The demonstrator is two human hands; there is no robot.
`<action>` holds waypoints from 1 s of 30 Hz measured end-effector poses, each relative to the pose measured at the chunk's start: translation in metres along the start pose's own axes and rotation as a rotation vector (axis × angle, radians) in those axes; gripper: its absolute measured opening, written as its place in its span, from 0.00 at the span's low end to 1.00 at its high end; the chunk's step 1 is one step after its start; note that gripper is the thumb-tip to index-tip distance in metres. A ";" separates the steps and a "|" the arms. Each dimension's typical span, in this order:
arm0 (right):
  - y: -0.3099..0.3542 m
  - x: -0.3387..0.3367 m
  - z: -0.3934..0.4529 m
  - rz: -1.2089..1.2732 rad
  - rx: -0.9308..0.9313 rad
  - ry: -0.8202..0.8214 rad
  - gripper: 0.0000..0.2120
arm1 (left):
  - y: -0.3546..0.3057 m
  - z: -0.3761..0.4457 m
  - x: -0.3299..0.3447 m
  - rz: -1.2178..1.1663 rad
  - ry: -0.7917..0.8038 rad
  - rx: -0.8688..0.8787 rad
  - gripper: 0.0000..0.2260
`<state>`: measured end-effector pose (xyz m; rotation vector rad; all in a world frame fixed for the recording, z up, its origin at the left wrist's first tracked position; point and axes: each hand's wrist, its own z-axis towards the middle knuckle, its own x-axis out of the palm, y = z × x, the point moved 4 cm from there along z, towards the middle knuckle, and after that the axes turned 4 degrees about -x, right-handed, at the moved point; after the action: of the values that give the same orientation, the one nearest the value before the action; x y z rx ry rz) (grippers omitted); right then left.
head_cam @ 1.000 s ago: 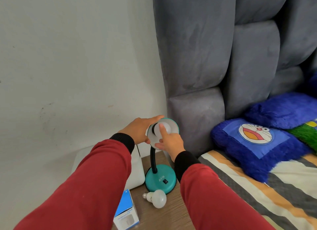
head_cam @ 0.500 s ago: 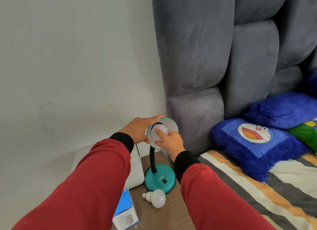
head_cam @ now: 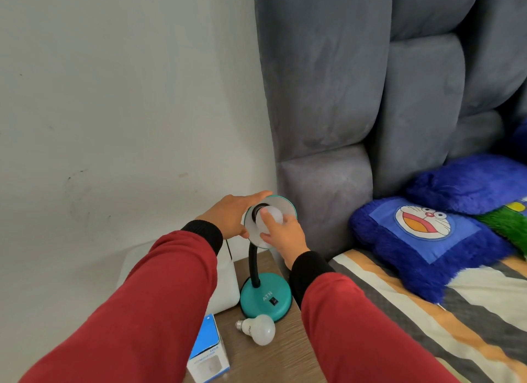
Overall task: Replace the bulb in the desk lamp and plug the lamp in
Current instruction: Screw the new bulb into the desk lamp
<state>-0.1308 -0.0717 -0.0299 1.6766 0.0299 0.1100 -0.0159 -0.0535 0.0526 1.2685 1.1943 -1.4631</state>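
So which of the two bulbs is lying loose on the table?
The bulb in front of the lamp base lies on its side, untouched. The other bulb sits in the shade, gripped by the right hand.

"ATN" reads on the teal lamp base; the box print is illegible.

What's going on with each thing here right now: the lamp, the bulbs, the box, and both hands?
Desk lamp: upright on the bedside table, shade tipped toward the camera, unlit.
Bulb in the shade: at the socket, pinched by fingers.
Loose bulb: lying on its side beside the lamp base.
Bulb box: lying on the table edge; whether open, can't tell.
Left hand: gripping the shade from behind.
Right hand: closed on the bulb in the shade.
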 end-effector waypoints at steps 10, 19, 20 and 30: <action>0.005 -0.003 -0.003 -0.033 -0.073 -0.029 0.28 | -0.001 0.000 0.000 -0.011 0.004 -0.004 0.45; 0.005 0.001 -0.010 -0.119 -0.159 -0.077 0.29 | 0.000 -0.001 0.000 -0.019 0.006 -0.034 0.45; 0.006 0.001 -0.009 -0.099 -0.143 -0.079 0.29 | -0.001 -0.002 0.000 -0.020 0.007 -0.036 0.45; 0.007 -0.002 -0.008 -0.181 -0.131 -0.080 0.30 | -0.005 -0.005 -0.003 -0.015 0.003 -0.027 0.45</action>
<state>-0.1338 -0.0644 -0.0221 1.5382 0.1121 -0.0898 -0.0197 -0.0475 0.0562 1.2465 1.2236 -1.4514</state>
